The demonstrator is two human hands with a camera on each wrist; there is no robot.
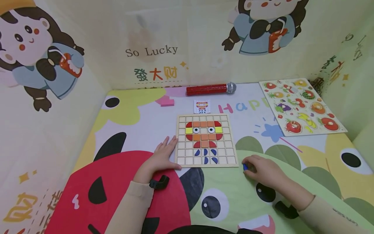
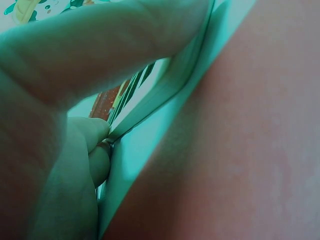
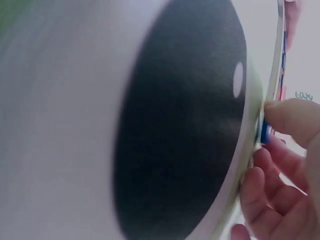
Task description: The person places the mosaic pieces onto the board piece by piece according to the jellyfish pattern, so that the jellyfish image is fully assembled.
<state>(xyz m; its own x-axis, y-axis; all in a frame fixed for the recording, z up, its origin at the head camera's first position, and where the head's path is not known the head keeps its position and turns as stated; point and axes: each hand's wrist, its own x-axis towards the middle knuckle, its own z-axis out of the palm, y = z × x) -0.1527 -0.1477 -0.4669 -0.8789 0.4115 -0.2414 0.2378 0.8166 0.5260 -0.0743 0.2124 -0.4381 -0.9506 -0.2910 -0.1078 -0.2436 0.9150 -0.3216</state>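
A wooden grid board (image 1: 207, 165) lies flat on the printed cloth. Red, orange and yellow pieces and two eye pieces form a face on it, with several blue half-round pieces (image 1: 205, 151) below. My left hand (image 1: 160, 157) rests at the board's left edge, fingers extended and thumb near the lower left corner; the left wrist view shows the thumb along the rim. To the right of the board, my right hand (image 1: 263, 169) pinches a small blue piece (image 1: 245, 167) between thumb and fingers. In the right wrist view that blue piece (image 3: 265, 133) is partly hidden by the fingertips.
Behind the board lies a small pattern card (image 1: 202, 106), and behind that a red microphone (image 1: 208, 89). A pink block (image 1: 167, 102) sits to the card's left. At the back right is a fruit puzzle board (image 1: 302, 107). Printed cloth walls enclose the table.
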